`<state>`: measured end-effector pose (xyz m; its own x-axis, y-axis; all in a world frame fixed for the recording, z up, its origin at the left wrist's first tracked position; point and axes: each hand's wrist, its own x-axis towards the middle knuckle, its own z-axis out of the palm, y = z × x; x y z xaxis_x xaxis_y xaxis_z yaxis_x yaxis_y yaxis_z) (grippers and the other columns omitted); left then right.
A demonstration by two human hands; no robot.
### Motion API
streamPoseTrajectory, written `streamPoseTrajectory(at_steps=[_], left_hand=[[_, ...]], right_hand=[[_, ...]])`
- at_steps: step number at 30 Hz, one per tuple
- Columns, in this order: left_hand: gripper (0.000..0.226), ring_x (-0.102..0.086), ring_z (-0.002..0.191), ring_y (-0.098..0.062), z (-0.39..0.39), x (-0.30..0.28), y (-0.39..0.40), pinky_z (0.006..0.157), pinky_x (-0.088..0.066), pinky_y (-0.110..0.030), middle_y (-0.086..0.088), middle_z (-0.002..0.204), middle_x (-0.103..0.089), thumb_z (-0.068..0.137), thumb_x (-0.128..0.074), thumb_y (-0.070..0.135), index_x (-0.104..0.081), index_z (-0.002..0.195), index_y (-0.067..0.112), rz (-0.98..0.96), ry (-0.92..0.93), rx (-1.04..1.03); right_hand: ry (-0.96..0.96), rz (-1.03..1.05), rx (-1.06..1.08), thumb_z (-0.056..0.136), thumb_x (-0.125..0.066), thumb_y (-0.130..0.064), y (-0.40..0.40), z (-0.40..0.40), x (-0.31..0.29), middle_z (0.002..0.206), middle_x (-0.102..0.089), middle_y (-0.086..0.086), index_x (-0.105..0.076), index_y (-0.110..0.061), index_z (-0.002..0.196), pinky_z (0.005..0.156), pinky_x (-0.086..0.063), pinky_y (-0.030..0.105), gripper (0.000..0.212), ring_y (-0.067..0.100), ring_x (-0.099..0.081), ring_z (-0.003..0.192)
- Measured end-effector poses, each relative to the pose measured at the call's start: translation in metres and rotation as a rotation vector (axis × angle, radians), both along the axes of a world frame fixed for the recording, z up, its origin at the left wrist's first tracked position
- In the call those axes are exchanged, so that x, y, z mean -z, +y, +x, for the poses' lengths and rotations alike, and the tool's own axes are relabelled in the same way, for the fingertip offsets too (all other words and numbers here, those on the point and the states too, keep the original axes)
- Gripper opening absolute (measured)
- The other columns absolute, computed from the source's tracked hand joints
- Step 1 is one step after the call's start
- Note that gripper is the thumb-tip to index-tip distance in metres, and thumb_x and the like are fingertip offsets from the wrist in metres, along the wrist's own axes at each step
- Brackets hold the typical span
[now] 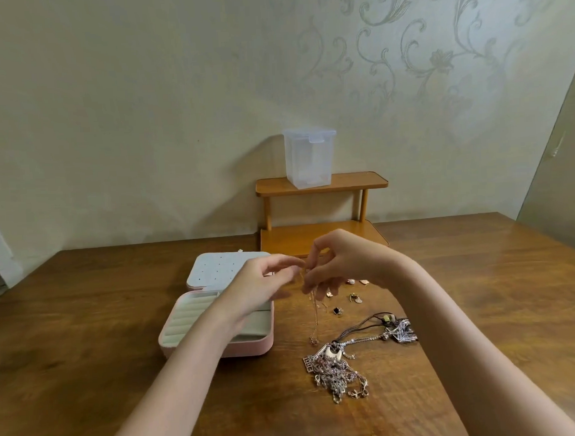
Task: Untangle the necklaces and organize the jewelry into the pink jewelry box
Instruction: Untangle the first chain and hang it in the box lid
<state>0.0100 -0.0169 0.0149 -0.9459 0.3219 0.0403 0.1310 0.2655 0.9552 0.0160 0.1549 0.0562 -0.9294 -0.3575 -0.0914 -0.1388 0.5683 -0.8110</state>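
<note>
Holding a thin gold chain (314,310) up just right of the pink jewelry box (251,349), I am working it between both hands. My left hand (265,280) is hovering over the box's right half, its grip pressed together on the top of the chain, and my right hand (340,265), just right of that, is pinching the same chain with thumb and forefinger curled. The chain is hanging down so its small pendant is almost touching the desk (87,322), close to the box's front right corner.

I am judging the task to be at an early stage. The box is lying open, and I am seeing no jewelry in its ring rolls or on its dotted lid panel, though my left arm is covering part of it. The tangled pile of necklaces (337,369) is sitting in front and to the right of the box, with a dark cord necklace (374,322) further right. A few small earrings (337,310) are scattered right of the box, behind the pile. All of that is waiting to be sorted.
</note>
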Motion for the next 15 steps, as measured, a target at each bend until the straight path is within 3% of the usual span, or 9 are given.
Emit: streamPoseTrajectory(at_steps=[3,7,12,15], left_hand=[[0.01,-0.069,0.085,-0.015,0.002,0.001,0.008,0.074,-0.057,-0.024,-0.008,0.094,-0.071,0.087,-0.063,0.01,-0.068,0.095,0.011,0.255,-0.182,-0.021],[0.007,-0.069,0.075,-0.014,0.004,0.005,0.013,0.064,-0.053,-0.019,-0.006,0.081,-0.073,0.082,-0.067,0.006,-0.07,0.086,0.011,0.255,-0.202,-0.051],[0.01,-0.065,0.063,-0.005,0.006,0.006,0.018,0.055,-0.049,-0.012,0.002,0.067,-0.069,0.082,-0.069,0.009,-0.07,0.074,0.016,0.13,-0.078,-0.102],[0.004,-0.063,0.061,-0.003,0.006,0.008,0.019,0.056,-0.048,-0.013,0.002,0.067,-0.067,0.082,-0.07,0.009,-0.069,0.079,0.013,0.164,-0.055,-0.123]], right_hand=[[0.129,0.203,-0.009,0.085,-0.065,-0.003,-0.004,-0.003,-0.008,0.078,-0.071,0.009,-0.068,-0.007,0.092,0.054,-0.049,0.016,0.009,0.01,-0.065,0.059],[0.18,0.344,0.045,0.088,-0.061,-0.003,-0.008,-0.001,-0.01,0.08,-0.07,0.01,-0.07,-0.009,0.095,0.056,-0.054,0.018,0.013,0.009,-0.064,0.054],[0.161,0.296,0.069,0.087,-0.064,-0.006,-0.01,-0.001,-0.007,0.082,-0.07,0.014,-0.055,-0.009,0.103,0.052,-0.055,0.021,0.018,0.012,-0.065,0.053],[0.206,0.172,0.097,0.087,-0.066,-0.012,-0.007,-0.003,-0.006,0.076,-0.07,0.01,-0.062,-0.006,0.094,0.053,-0.055,0.021,0.011,0.015,-0.067,0.056]])
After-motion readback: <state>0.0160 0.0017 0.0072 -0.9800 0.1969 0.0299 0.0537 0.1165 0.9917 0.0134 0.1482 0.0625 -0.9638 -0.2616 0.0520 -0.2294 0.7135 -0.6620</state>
